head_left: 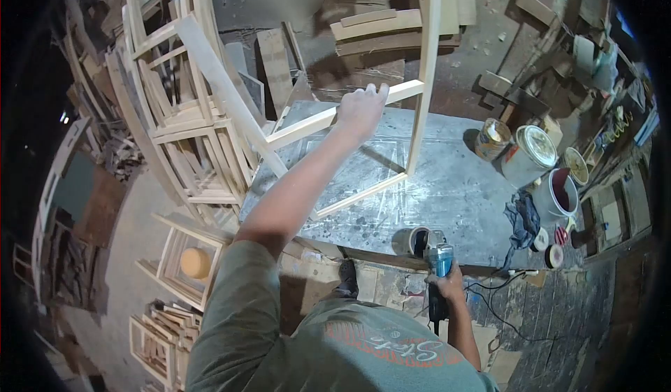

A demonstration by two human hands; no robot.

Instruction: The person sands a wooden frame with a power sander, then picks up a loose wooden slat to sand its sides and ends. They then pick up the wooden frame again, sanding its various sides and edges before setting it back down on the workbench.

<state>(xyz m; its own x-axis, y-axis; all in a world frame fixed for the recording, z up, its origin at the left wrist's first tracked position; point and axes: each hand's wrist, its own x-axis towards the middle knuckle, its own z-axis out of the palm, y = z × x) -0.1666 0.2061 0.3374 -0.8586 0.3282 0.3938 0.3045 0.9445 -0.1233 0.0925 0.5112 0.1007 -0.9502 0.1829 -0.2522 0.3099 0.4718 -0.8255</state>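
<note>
My left hand (pixel 362 111) is closed around the middle rail of a pale wooden frame (pixel 418 126). The frame stands upright on a grey, scuffed worktable (pixel 461 182), its lower rail resting on the tabletop. Low on the right, my right hand (pixel 449 285) grips the body of a teal and black angle grinder (pixel 441 258). The grinder's head and round disc (pixel 419 242) are at the table's near edge, apart from the frame. Part of the grinder's handle is hidden by my fingers.
Buckets (pixel 537 147) and a tin (pixel 493 137) stand on the table's right side, near a dark crumpled cloth (pixel 523 221) and round discs (pixel 554 255). A black cord (pixel 493 315) crosses the floor at right. Stacked wooden frames (pixel 203 140) rise at left; boards (pixel 377 32) lie beyond the table.
</note>
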